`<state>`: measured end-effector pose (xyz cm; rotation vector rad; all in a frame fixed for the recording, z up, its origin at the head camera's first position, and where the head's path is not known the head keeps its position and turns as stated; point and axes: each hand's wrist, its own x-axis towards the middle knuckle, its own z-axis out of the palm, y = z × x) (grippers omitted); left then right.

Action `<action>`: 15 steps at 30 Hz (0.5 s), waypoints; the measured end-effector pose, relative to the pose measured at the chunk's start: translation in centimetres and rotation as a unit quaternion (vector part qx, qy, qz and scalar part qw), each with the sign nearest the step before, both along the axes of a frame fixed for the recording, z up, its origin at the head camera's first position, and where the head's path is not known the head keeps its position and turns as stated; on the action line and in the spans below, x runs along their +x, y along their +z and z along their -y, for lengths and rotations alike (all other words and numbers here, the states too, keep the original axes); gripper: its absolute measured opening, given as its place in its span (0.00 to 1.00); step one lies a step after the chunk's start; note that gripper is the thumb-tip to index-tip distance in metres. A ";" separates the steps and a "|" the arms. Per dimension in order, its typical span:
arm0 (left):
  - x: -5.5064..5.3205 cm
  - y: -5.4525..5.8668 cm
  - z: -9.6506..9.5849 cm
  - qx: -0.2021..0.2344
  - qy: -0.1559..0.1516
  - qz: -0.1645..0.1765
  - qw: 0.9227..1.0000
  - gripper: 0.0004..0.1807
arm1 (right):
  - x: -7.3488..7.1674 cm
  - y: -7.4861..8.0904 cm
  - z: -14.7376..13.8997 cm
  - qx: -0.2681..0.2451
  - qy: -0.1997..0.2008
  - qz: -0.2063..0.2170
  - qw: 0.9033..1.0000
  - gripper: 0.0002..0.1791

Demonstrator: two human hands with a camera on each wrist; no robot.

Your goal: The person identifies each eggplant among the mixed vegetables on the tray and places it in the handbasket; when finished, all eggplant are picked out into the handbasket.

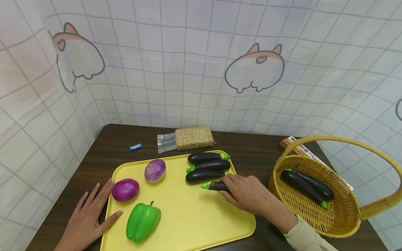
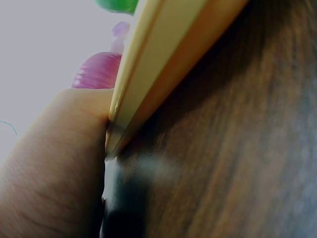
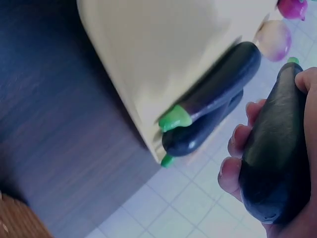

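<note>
My right hand (image 1: 246,194) grips a dark eggplant (image 3: 275,148) with a green stem, its fingers curled round the body in the right wrist view. It is over the right part of a yellow tray (image 1: 185,209). Just beyond, three more eggplants (image 1: 204,176) lie side by side at the tray's far right corner. My left hand (image 1: 86,219) rests at the tray's left edge with fingers spread and thumb over the rim. Near it on the tray are a red onion (image 1: 125,190), a paler purple onion (image 1: 155,170) and a green bell pepper (image 1: 143,221).
A yellow woven basket (image 1: 340,218) with a tall handle stands at the right, holding two eggplants (image 1: 303,186). Behind it lies a long printed box (image 1: 290,143). A bag of yellow kernels (image 1: 194,138) and a small blue packet (image 1: 135,147) lie behind the tray.
</note>
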<state>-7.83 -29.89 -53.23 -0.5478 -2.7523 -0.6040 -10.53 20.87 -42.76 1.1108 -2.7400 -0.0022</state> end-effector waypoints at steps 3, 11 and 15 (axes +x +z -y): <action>0.0 -0.1 0.0 0.001 0.000 -0.002 1.000 0.53 | 0.2 0.6 -0.5 0.003 -0.009 0.003 1.000 0.17; 0.0 -0.3 0.0 0.001 0.000 0.000 1.000 0.53 | 0.8 2.3 -2.8 0.004 -0.044 0.005 0.999 0.16; 0.0 -0.2 0.1 0.002 0.000 -0.001 1.000 0.53 | 0.7 3.0 -4.5 0.015 -0.062 0.001 0.998 0.18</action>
